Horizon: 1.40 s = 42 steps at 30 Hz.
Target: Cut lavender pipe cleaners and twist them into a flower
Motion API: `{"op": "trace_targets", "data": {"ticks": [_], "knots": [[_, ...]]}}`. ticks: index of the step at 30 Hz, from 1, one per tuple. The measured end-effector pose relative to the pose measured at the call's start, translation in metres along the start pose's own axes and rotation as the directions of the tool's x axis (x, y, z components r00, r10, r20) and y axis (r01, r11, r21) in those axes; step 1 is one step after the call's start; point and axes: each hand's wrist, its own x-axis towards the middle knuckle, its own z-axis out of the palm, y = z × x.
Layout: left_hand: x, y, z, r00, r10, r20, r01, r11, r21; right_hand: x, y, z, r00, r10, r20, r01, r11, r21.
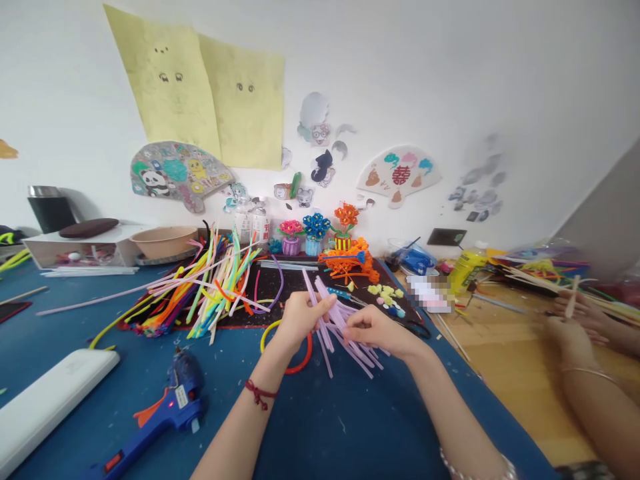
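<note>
My left hand (299,315) is closed round a bunch of short lilac pipe cleaners (345,333), which fan out to the right and down over the blue table mat (320,413). My right hand (373,329) pinches the same bunch from the right side. Both hands meet above the mat's middle. A red string bracelet sits on my left wrist. Under my left hand lie a red loop (303,363) and a yellow loop (265,333) of pipe cleaner.
A big pile of coloured pipe cleaners (210,287) lies back left. A blue glue gun (170,407) and a white case (45,407) lie front left. Orange pieces (350,263) and small flower pots (315,237) stand behind. Another person's hands (575,320) work at the right.
</note>
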Motion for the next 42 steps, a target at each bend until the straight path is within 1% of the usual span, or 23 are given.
{"op": "trace_targets", "data": {"ticks": [2,5,8,11,15,17,19,21,22,23,24,25,28,30,31,32,34,36,38,40,42], "knots": [[-0.001,0.0,0.002,1.0,0.008,0.026,-0.007,0.999,-0.048,0.0,0.0,0.001,1.0,-0.011,0.02,0.011,1.0,-0.011],[-0.003,0.004,0.003,0.999,0.028,-0.017,-0.029,0.996,-0.084,0.001,-0.001,0.002,0.999,-0.019,0.026,0.02,1.0,-0.021],[-0.003,0.007,0.003,0.995,0.017,-0.102,-0.03,0.992,-0.127,0.0,-0.001,0.0,0.999,-0.027,0.027,0.027,0.999,-0.023],[-0.002,0.009,0.001,0.98,-0.008,-0.199,-0.033,0.979,-0.203,-0.002,-0.001,-0.003,1.0,-0.011,0.019,0.011,1.0,-0.011],[0.002,0.009,-0.006,0.938,-0.036,-0.344,-0.079,0.946,-0.314,-0.005,0.0,-0.006,0.999,0.004,0.038,-0.007,0.998,0.056],[0.004,0.008,-0.01,0.924,-0.048,-0.379,-0.093,0.934,-0.345,-0.004,0.002,-0.006,1.0,0.008,0.005,-0.008,0.996,0.084],[0.006,0.006,-0.012,0.93,-0.052,-0.363,-0.086,0.932,-0.353,-0.001,0.004,-0.005,0.993,0.015,-0.121,0.001,0.992,0.129],[0.005,0.005,-0.011,0.95,-0.052,-0.309,-0.065,0.932,-0.355,0.002,0.005,-0.005,0.962,0.029,-0.271,0.019,0.985,0.173],[0.004,0.005,-0.008,0.961,-0.048,-0.273,-0.054,0.934,-0.352,0.003,0.005,-0.005,0.948,0.032,-0.318,0.029,0.982,0.184],[0.003,0.006,-0.006,0.972,-0.041,-0.231,-0.042,0.938,-0.344,0.004,0.005,-0.005,0.942,0.029,-0.336,0.036,0.982,0.188],[0.002,0.006,-0.003,0.982,-0.032,-0.187,-0.032,0.943,-0.33,0.004,0.004,-0.004,0.945,0.021,-0.327,0.044,0.98,0.192],[0.0,0.006,0.001,0.989,-0.02,-0.147,-0.026,0.951,-0.309,0.004,0.003,-0.002,0.956,0.006,-0.294,0.055,0.978,0.199],[-0.003,0.004,0.009,0.998,0.03,-0.048,-0.04,0.972,-0.231,0.002,-0.002,0.005,0.99,-0.061,-0.131,0.091,0.967,0.237],[-0.004,0.002,0.013,0.998,0.062,0.004,-0.061,0.98,-0.19,0.002,-0.003,0.01,0.995,-0.079,-0.054,0.089,0.967,0.238],[-0.004,0.001,0.014,0.997,0.07,0.014,-0.067,0.982,-0.174,0.002,-0.004,0.011,0.997,-0.072,-0.04,0.08,0.971,0.227],[-0.004,0.001,0.015,0.997,0.071,0.01,-0.069,0.984,-0.162,0.002,-0.003,0.012,0.997,-0.058,-0.045,0.066,0.974,0.217],[-0.003,0.001,0.014,0.997,0.06,-0.046,-0.067,0.985,-0.157,0.002,-0.002,0.012,0.998,-0.028,-0.065,0.04,0.979,0.199],[-0.003,0.005,0.012,0.992,0.037,-0.123,-0.062,0.977,-0.204,0.002,-0.002,0.011,0.997,-0.019,-0.075,0.033,0.982,0.185],[-0.003,0.009,0.007,0.985,0.008,-0.171,-0.056,0.958,-0.282,0.002,-0.003,0.01,0.997,-0.022,-0.08,0.035,0.985,0.171],[-0.004,0.012,0.003,0.982,-0.01,-0.189,-0.054,0.943,-0.327,0.002,-0.006,0.01,0.995,-0.032,-0.092,0.046,0.987,0.152],[-0.004,0.013,0.0,0.981,0.005,-0.193,-0.068,0.945,-0.321,0.003,-0.007,0.012,0.994,-0.04,-0.106,0.053,0.99,0.129]]}}
